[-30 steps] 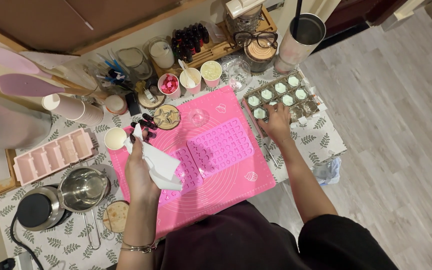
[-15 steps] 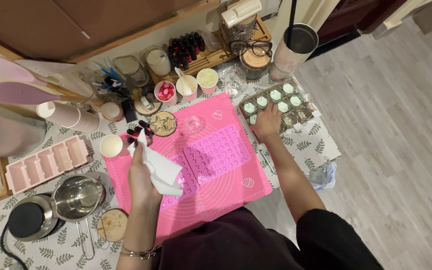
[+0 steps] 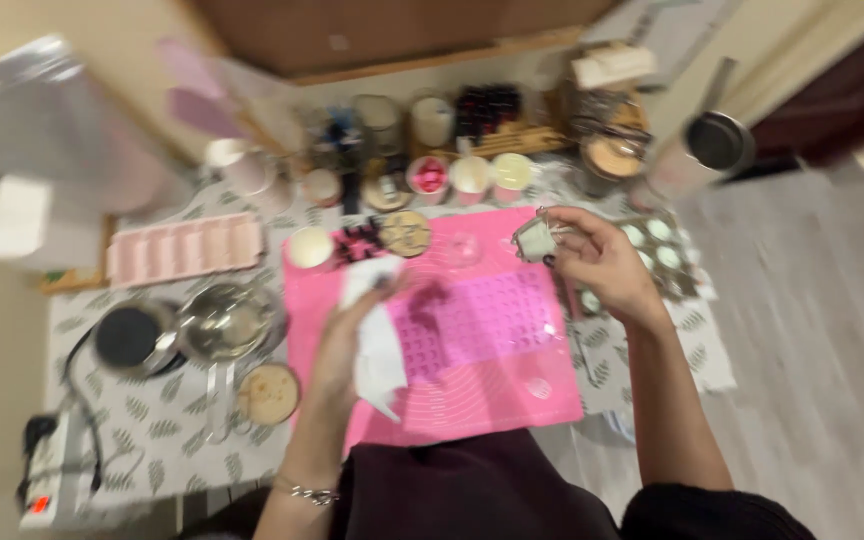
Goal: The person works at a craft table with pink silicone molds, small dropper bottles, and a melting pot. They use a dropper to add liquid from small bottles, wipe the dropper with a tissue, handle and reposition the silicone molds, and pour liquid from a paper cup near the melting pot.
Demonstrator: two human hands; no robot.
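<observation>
Nearest the table's front edge, the left hand [image 3: 347,335] is closed around a white piping bag [image 3: 380,345], its long axis running front to back over the pink mat [image 3: 512,395], while farther back the right hand [image 3: 602,265] pinches a small pale mould piece [image 3: 535,240] above the mat's rear right corner.

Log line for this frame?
left hand: holds white bag | right hand: holds small clear piece | pink mat: below
</observation>
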